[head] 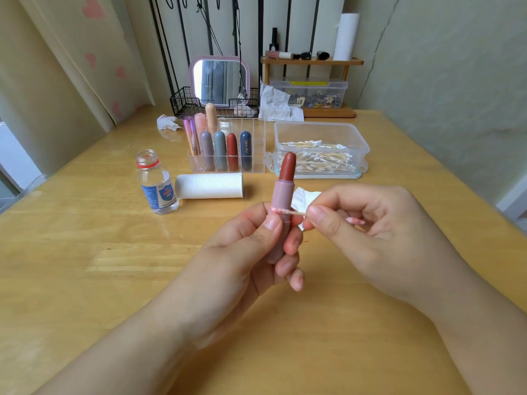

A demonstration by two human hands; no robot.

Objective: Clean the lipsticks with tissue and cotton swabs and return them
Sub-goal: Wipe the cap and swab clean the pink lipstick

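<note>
Our left hand (256, 240) grips the uncapped lipstick (281, 201) by its rigid case; our right hand (356, 223) pinches the cotton swab (291, 212), and we judge that red bullet soft and smudgy.

We see a brick-red bullet in the mauve lipstick (281, 192), pink-stained cotton swab (288, 212) tip, red-ringed clear bottle (156, 186) with blue label, cream curtain (77, 52) with pink hearts, pink-framed mirror (219, 79).
</note>
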